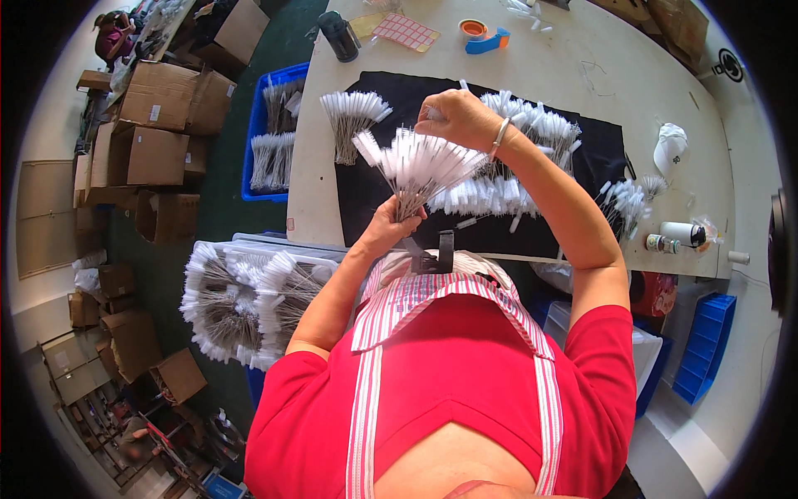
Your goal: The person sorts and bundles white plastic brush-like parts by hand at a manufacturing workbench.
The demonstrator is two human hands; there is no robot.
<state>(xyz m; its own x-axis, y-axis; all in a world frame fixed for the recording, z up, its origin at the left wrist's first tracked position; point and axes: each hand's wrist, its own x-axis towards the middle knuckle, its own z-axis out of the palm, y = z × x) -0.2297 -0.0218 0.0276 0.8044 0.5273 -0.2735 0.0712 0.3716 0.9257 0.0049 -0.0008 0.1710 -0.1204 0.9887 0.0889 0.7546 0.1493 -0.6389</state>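
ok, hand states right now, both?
Left hand: closed on the wire stems of a fanned brush bundle.
Right hand: closed, pinching the bundle's white bristle ends.

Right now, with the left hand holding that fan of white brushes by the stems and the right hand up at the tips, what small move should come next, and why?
Probably draw the right hand lightly across the bristle tips to even them. The fan of brushes spreads unevenly from the left hand, which pinches the wire stems, and the right hand already touches the fan's top edge above the black cloth, where loose brushes lie.
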